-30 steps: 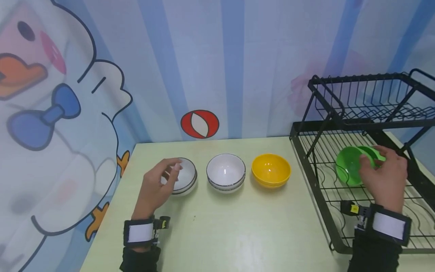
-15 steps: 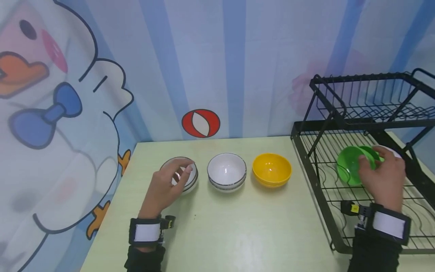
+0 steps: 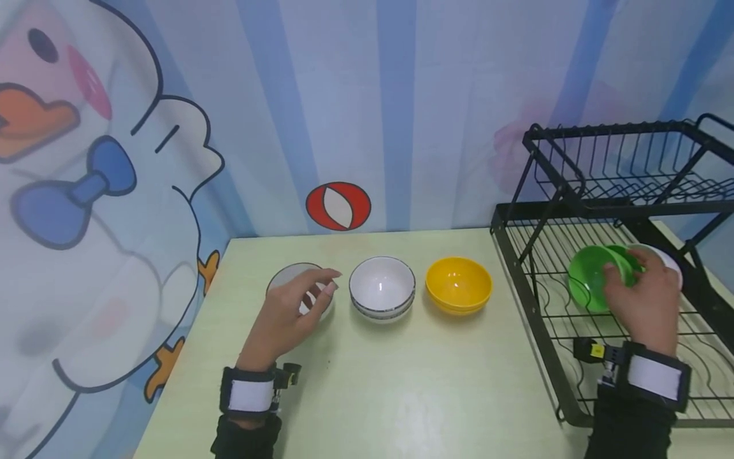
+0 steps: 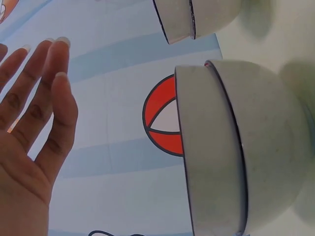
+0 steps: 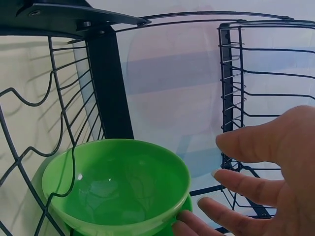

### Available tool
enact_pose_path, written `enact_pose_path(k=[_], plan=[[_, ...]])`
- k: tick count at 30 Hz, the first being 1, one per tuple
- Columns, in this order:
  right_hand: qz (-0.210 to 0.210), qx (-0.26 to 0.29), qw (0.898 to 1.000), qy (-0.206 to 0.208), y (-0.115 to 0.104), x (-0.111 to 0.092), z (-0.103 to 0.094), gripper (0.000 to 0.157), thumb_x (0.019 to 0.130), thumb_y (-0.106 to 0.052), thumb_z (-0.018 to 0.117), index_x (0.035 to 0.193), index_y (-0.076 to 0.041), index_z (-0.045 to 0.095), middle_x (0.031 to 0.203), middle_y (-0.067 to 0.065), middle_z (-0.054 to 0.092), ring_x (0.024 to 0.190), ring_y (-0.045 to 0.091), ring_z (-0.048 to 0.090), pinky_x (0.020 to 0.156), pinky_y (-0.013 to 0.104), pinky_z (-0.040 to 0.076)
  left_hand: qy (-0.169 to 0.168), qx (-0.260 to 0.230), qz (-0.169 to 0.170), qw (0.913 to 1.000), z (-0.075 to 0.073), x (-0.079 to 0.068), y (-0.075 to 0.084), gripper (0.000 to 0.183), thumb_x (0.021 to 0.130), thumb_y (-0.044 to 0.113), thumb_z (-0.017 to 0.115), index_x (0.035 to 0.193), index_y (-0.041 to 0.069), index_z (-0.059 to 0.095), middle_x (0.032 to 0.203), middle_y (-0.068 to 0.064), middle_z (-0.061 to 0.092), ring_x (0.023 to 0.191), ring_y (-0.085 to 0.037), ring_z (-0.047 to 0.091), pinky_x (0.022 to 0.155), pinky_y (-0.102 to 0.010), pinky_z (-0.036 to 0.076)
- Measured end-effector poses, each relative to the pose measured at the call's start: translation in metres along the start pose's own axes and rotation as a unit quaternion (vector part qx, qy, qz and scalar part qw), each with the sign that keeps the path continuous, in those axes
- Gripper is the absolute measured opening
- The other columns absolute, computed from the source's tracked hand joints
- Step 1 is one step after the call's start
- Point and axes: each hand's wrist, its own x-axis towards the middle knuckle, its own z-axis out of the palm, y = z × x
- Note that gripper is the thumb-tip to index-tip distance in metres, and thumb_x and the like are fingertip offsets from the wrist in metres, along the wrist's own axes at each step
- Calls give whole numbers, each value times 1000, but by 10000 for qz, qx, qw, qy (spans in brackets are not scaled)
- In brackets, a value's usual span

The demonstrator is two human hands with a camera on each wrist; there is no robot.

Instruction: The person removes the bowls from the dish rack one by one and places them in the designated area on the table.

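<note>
My left hand (image 3: 292,315) hovers over the left stack of white bowls (image 3: 281,274) with dark rims, thumb and fingers apart. In the left wrist view, that hand (image 4: 34,123) holds nothing, and the stacked bowls (image 4: 216,147) stand beside it. On the rack's lower level, my right hand (image 3: 645,303) is at two tilted green bowls (image 3: 590,280). A white bowl (image 3: 671,260) sits behind this hand, partly hidden by it. The right wrist view shows the right hand (image 5: 266,187) with fingers spread, fingertips right at the green bowl's rim (image 5: 118,187).
Another stack of white bowls (image 3: 381,287) stands mid-table, with stacked yellow bowls (image 3: 457,287) to its right. The black two-tier dish rack (image 3: 530,319) occupies the right side, its upper tier (image 3: 636,182) overhanging the back. A printed curtain (image 3: 436,115) hangs behind the table.
My left hand has drifted right over the left white stack. My right hand has shifted slightly left, and more of the white bowl behind it now shows; the green bowls have stayed put.
</note>
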Motion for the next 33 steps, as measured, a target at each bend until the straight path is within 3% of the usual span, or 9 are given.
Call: enact_pose_path(k=[12,19,33], plan=[[-150,-174,9990,-382,3,2,-2,63,97,-29,40,139,15,24,130,47,28,113,59,32,87,72,34,-366,-367,318,9982,11,5,13,29,93,22,58,121,14,60,96,3,68,66,-3,52,56,-25,52],[-247,-336,9965,-724,9,5,-2,68,98,-33,37,139,18,18,131,50,26,115,62,28,90,74,29,-518,-700,429,9953,18,8,21,32,88,12,63,119,12,60,105,0,68,69,-3,55,58,-26,54],[-160,-390,9938,-1027,12,7,1,71,98,-34,37,141,16,10,135,50,15,119,63,20,92,75,25,-1143,-1040,698,9855,34,12,38,28,92,18,58,120,13,60,108,1,67,73,-1,55,59,-22,54]])
